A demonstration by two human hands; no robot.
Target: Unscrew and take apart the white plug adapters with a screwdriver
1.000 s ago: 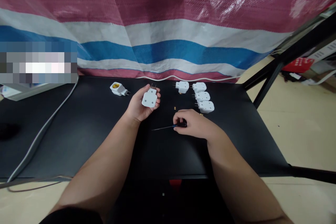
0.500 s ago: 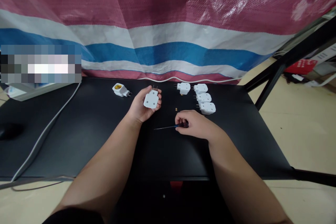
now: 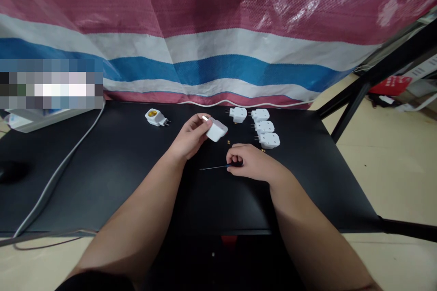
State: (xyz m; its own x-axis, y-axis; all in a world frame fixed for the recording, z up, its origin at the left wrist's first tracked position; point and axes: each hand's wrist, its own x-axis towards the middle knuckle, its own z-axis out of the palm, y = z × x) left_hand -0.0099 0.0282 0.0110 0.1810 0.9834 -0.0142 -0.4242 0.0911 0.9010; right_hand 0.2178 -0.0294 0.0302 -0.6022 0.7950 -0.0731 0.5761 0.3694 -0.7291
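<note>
Between the thumb and fingers of my left hand [image 3: 190, 136] is a white plug adapter [image 3: 217, 131], tilted and raised over the black table; its prongs point back toward the palm side. My right hand [image 3: 246, 161] is closed round the dark handle of a screwdriver [image 3: 215, 167], whose thin shaft points left. Small brass-coloured pieces [image 3: 228, 142] lie just beyond that hand. Three white plug adapters [image 3: 269, 140] stand in a column at the right, with another plug adapter [image 3: 238, 114] to their left. A plug-in lamp socket [image 3: 156, 117] with a yellowish inside lies left of my left hand.
The black table [image 3: 112, 168] backs onto a striped plastic sheet [image 3: 211, 68]. A white cable [image 3: 225, 102] runs along its rear edge and a grey cable [image 3: 61, 166] crosses the left side. A black mouse [image 3: 12, 170] is at far left; a black metal frame [image 3: 351, 109] rises at right.
My left hand has turned the plug adapter over and shifted it right, so its flat holed face no longer faces me. My right hand holds the screwdriver nearly still.
</note>
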